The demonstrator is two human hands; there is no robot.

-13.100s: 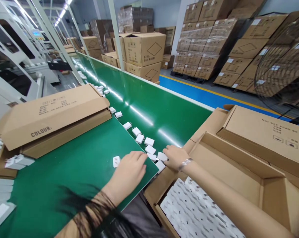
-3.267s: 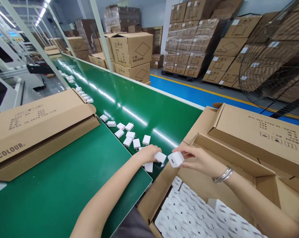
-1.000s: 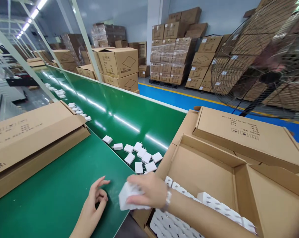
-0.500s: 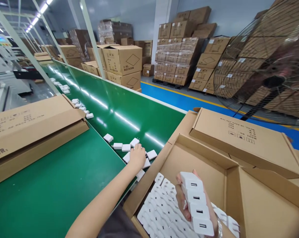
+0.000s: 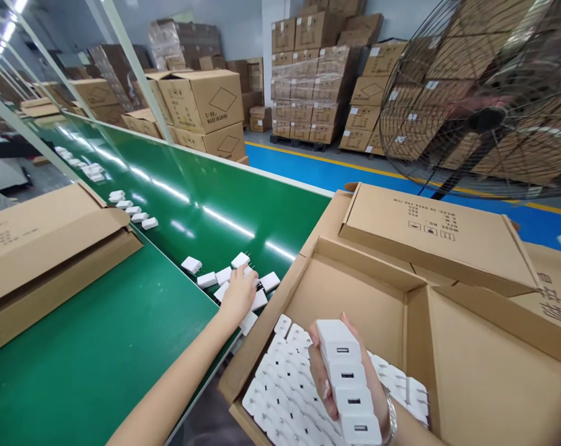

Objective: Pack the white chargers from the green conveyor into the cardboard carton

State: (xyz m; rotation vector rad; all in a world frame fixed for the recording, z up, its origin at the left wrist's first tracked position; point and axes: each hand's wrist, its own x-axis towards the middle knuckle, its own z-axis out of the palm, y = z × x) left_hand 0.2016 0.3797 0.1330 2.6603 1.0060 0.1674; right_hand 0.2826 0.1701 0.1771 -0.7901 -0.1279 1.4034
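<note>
This is looking like a factory packing area: a long green conveyor belt (image 5: pixel 243 192) is stretching into the distance, carrying white plug adapters (image 5: pixel 191 265), and an open box (image 5: pixel 354 285) is holding more in rows. Brown cartons (image 5: pixel 303 77) are standing stacked on a pallet (image 5: pixel 299 143) beyond a blue floor strip (image 5: pixel 299 168), a caged fan (image 5: pixel 487 118) is standing nearby, and strip lights (image 5: pixel 9 30) are glowing overhead

"Bright or dim, would you say?"
"Bright — ceiling lights (image 5: pixel 9 30) run along the top left, and white streaks of glare lie on the green belt (image 5: pixel 215 186)."
"And the sharpness?"
"Clear up close; the fan (image 5: pixel 487 119) blurs, wide-angle stretching pulls at the edges — and the lower right corner goes dark and soft."
</note>
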